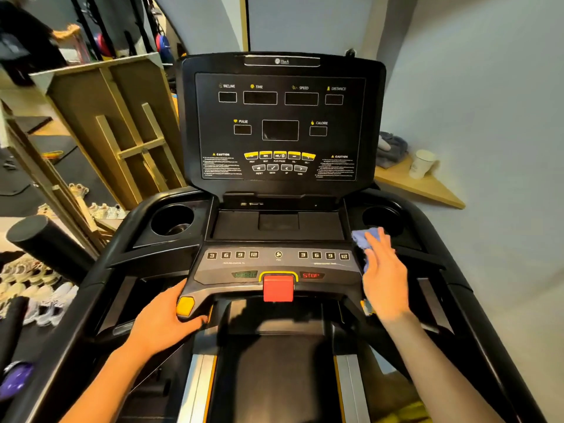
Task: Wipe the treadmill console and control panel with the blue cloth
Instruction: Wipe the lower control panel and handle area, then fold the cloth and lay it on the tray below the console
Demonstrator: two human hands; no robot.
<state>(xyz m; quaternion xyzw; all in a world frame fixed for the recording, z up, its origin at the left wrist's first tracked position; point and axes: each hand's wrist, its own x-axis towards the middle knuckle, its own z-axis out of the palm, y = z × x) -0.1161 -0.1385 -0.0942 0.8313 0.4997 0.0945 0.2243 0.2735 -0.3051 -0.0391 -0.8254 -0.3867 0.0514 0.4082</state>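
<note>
While flat on blue cloth [361, 239], right hand [385, 279].

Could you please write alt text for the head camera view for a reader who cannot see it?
A person's right hand presses a crumpled blue cloth against the black treadmill console, beside its right cup holder. The left hand grips the left handlebar end by a yellow button. The upright display panel is dark.

Under your right hand [385, 280] the blue cloth [363, 239] lies on the treadmill console [274, 230], beside its right cup holder [381, 218]. Your left hand [164, 315] grips the console's front handle by the yellow button [185, 306]. Beyond your right hand, a corner shelf [424, 187] carries a paper cup [422, 163] and a grey bundle [392, 149].
</note>
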